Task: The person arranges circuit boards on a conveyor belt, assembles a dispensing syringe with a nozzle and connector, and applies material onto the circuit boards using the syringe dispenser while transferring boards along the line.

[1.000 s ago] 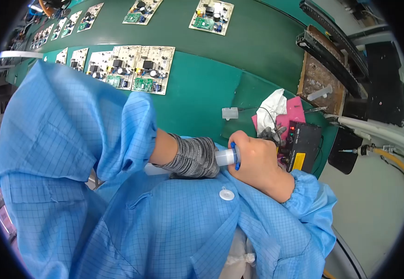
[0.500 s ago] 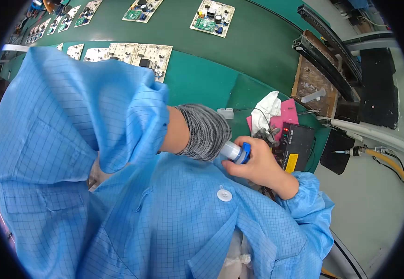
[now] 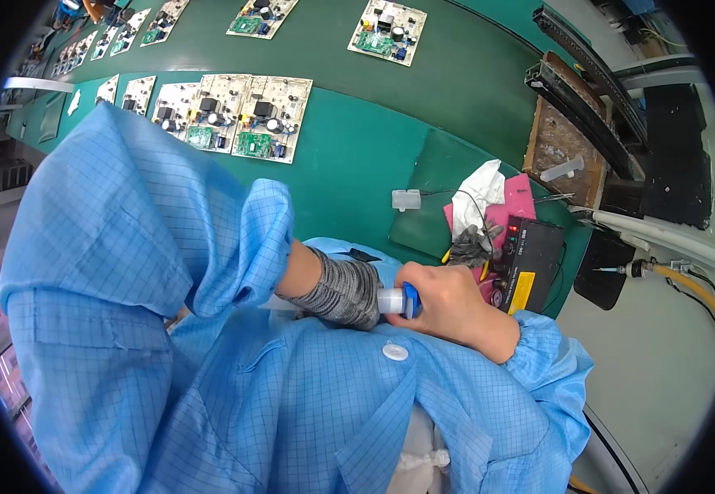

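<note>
A pale translucent tube (image 3: 390, 301) with a blue end piece (image 3: 411, 301) lies across my front, close to the blue smock. Around its middle is my left hand (image 3: 345, 292), in a grey knitted glove, its fingers mostly turned out of sight. The bare fingers of my right hand (image 3: 449, 300) are closed around the blue end, partly hiding it. Beyond my hands, a small clear box (image 3: 407, 199) with a dark cable sits on the green bench (image 3: 349, 156).
Circuit boards (image 3: 273, 119) line the bench's left part; others (image 3: 387, 31) lie farther back. To the right are a white cloth (image 3: 479, 193), a pink sheet (image 3: 521, 198), a black box (image 3: 534, 263), yellow-handled tools and a wooden tray (image 3: 567, 140) holding a clear tube.
Compared with half a second ago, both hands and the tube are lower, nearer the smock. My right fingers, looser around the blue end then, have closed more tightly.
</note>
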